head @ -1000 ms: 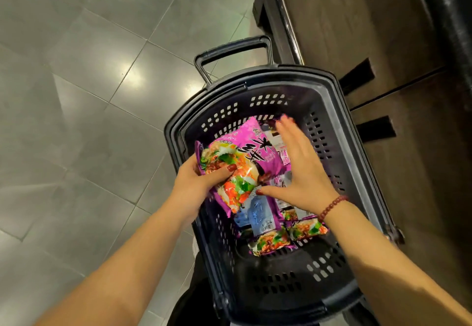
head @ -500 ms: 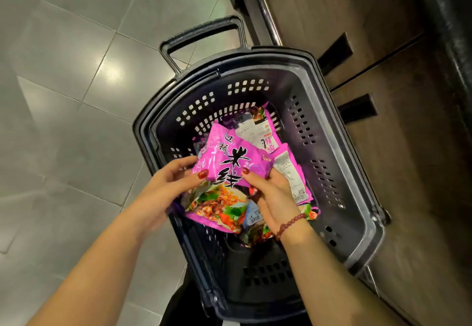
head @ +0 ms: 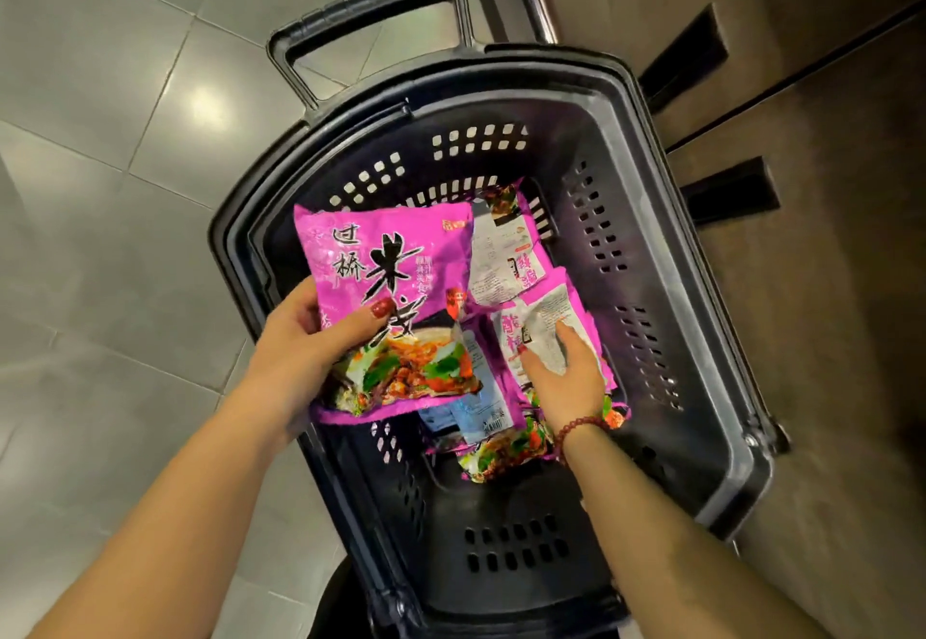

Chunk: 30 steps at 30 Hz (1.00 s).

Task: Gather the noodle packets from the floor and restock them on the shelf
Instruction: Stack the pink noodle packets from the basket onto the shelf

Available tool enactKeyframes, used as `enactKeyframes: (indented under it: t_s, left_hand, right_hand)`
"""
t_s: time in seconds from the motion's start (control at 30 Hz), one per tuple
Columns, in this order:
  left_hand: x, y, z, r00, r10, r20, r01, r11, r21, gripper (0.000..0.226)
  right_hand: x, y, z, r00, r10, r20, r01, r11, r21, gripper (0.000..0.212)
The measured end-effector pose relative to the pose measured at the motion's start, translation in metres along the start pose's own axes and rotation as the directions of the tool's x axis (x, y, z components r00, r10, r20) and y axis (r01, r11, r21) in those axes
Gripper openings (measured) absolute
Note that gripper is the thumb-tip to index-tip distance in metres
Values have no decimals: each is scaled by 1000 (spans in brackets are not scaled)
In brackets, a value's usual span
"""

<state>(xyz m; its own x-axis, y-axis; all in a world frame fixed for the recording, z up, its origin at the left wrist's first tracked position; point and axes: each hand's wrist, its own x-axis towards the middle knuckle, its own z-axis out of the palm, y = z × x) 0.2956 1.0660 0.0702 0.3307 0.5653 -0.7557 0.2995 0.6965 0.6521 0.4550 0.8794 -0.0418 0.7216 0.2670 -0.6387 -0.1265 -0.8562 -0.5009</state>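
My left hand [head: 300,353] grips the front-up packet [head: 391,287] at centre frame, thumb across it; my right hand [head: 566,378], just right, pinches a face-down packet [head: 551,310] inside the basket [head: 651,217], long axis up-frame.

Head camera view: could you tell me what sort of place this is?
Probably a shop aisle: a black perforated plastic shopping basket holding matching pink noodle packets, on grey floor tiles beside a brown wooden unit.

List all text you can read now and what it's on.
"过桥米线": front of pink packet, held by left hand.
Its small print: too small.
Back-facing packet in right hand: pink characters and print blurred.
Other packets in basket: unreadable.
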Motion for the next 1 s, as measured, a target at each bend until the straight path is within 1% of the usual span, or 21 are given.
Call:
enactKeyframes:
  t_s: [0.07,0.1,0.2,0.27,0.33,0.4,0.47,0.5,0.53,0.6,0.67,0.7,0.73,0.77,0.83,0.9,0.93,1.0]
  left_hand:
    - [2,-3,0,999,31,39,-32,999,2,51]
    - [3,-3,-1,998,46,52,-46,999,8,57]
    - [6,-9,-4,994,81,76,-85,996,40,73]
    - [6,-11,-6,991,92,96,-96,994,42,74]
    - [6,-12,-8,989,98,108,-103,994,37,78]
    - [5,-13,-9,988,109,105,-112,993,28,79]
    - [3,-13,-8,989,114,97,-116,993,18,70]
    - [3,-13,-7,989,115,90,-116,993,14,64]
    - [2,-14,-5,990,115,85,-116,993,13,60]
    - [-2,-13,-2,992,114,63,-114,994,-2,54]
    - [-8,-10,-2,995,90,33,-88,995,-46,44]
    - [-14,-9,-3,997,73,25,-71,995,-68,46]
    - [-20,-7,-6,998,56,19,-55,995,-80,52]
    - [-28,-3,-9,999,38,4,-38,996,-80,55]
    - [-51,8,-17,1000,24,5,-24,998,-66,62]
    - [-79,26,-23,1000,10,28,-9,999,-40,87]
    - [-94,35,-25,999,13,45,-11,999,-33,95]
    - [-127,59,-29,997,18,78,-15,999,-34,90]
  right_hand:
    - [10,11,11,996,-51,76,60,991,-122,74]
    - [14,13,15,992,-72,106,90,980,-175,80]
    - [29,20,24,986,-104,129,135,955,-263,99]
    - [41,26,25,986,-107,124,143,933,-331,107]
    - [47,28,22,987,-119,108,153,905,-397,107]
    - [49,29,18,988,-135,70,152,855,-496,103]
    - [50,29,19,987,-156,34,148,813,-563,96]
    - [49,25,19,987,-158,13,139,823,-551,89]
    - [50,25,20,987,-158,-10,132,855,-501,80]
    - [44,14,13,989,-142,-48,121,946,-301,57]
    - [30,-2,-5,990,-132,-59,125,986,-110,30]
    - [18,-11,-17,991,-122,-50,121,993,-14,24]
    - [6,-20,-28,994,-107,-33,110,988,106,26]
    - [-8,-30,-41,997,-78,-5,77,968,240,28]
    - [-40,-50,-68,996,-46,79,1,869,495,30]
    - [-77,-73,-95,985,-52,166,-80,711,699,39]
    - [-98,-87,-111,975,-73,210,-119,626,771,41]
    - [-138,-114,-142,953,-120,278,-178,518,836,42]
